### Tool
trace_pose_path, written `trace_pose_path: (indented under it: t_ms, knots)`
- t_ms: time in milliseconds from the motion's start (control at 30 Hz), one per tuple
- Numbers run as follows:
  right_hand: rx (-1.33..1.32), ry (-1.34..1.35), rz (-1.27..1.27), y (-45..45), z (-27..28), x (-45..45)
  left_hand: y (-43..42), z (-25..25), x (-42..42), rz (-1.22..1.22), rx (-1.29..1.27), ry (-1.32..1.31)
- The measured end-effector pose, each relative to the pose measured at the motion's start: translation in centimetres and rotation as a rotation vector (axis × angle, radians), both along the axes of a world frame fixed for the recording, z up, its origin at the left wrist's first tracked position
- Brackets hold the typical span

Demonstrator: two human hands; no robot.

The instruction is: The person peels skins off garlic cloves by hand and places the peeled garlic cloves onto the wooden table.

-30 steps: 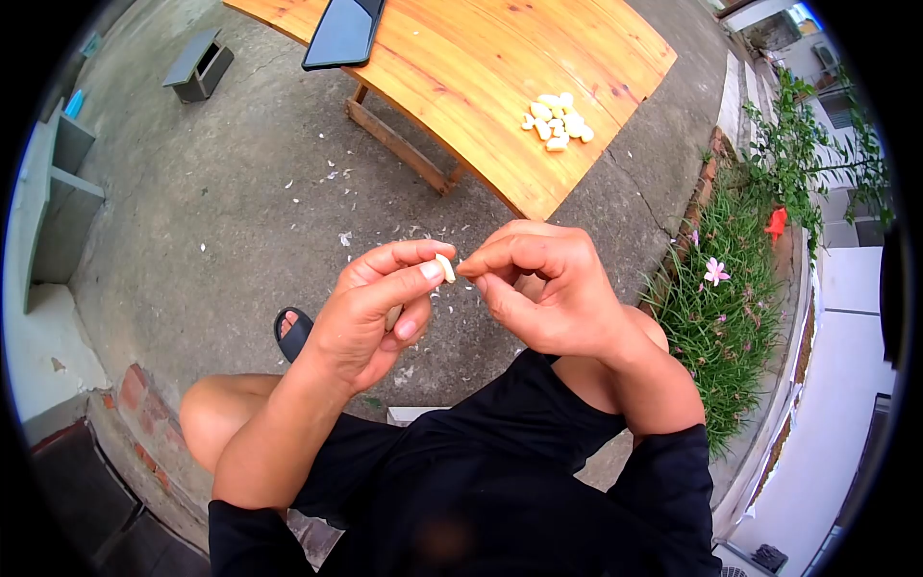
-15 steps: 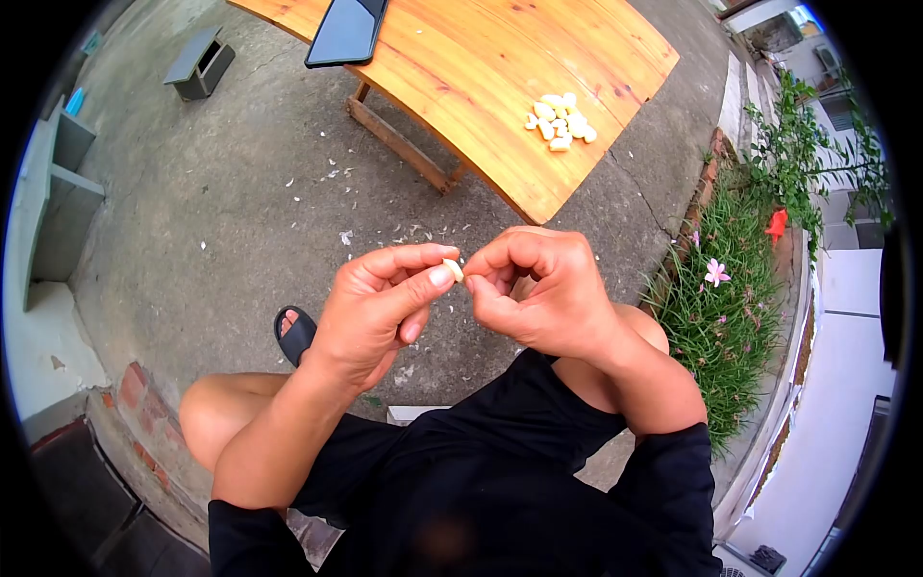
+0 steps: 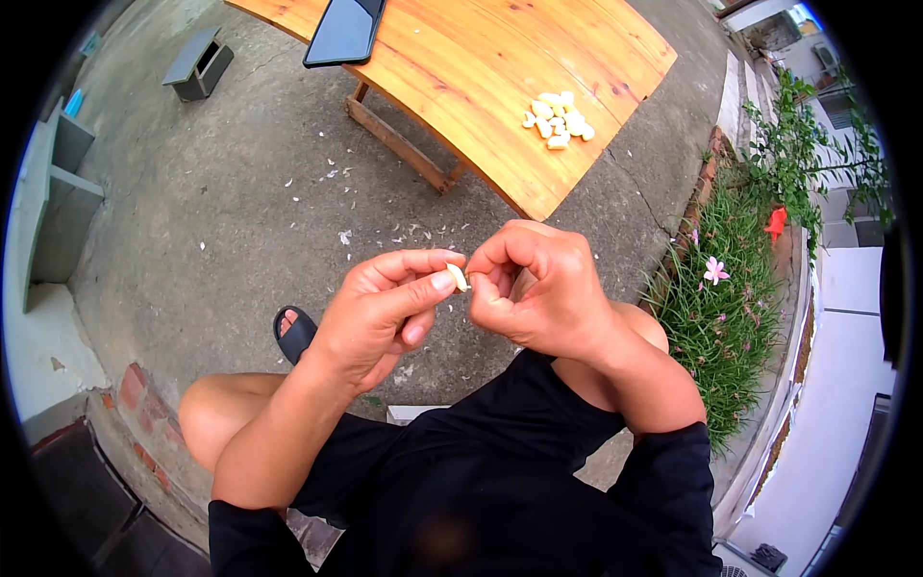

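Note:
Between the thumb and index finger of my left hand (image 3: 380,303) is a pale, peeled-looking garlic clove (image 3: 458,278). My right hand (image 3: 538,286) is closed in a pinch right at the clove's right end. Whatever its fingertips grip there is too small to make out. Both hands are above my lap, short of the wooden table (image 3: 481,67). On that table's near right part lies a small pile of pale garlic cloves (image 3: 560,119).
A dark phone (image 3: 344,31) lies on the table's left part. White skin-like flakes (image 3: 345,237) are scattered over the concrete ground. A grey box-shaped stool (image 3: 199,63) stands far left. Grassy plants with pink flowers (image 3: 715,271) border the right side.
My right fingertips have drawn back slightly from the clove, and more of it shows now. The left hand keeps its hold almost unmoved.

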State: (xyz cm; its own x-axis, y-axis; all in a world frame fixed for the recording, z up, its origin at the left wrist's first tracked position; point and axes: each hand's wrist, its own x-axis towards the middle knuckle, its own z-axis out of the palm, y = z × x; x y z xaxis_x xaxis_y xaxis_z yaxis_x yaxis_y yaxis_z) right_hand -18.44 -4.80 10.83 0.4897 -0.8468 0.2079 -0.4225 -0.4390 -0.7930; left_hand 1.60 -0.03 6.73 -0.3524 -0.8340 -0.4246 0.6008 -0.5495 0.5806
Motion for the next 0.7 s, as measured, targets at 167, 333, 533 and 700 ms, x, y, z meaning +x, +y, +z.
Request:
trace_pose_path:
  t_ms: [167,333,533,700]
  knots:
    - [-0.051,-0.018,0.004,0.0,-0.3,0.1,-0.1,0.1,0.1,-0.034,0.028,0.027]
    - [-0.159,-0.027,0.01,-0.4,-0.1,-0.2,-0.1,0.2,-0.1,-0.056,0.043,0.012]
    - [-0.172,-0.023,0.021,-1.1,1.4,-1.4,-0.4,0.3,-0.1,-0.057,0.092,0.052]
    - [-0.06,0.029,0.153,-1.6,1.6,-2.0,-0.4,-0.8,0.6,-0.07,0.094,0.262]
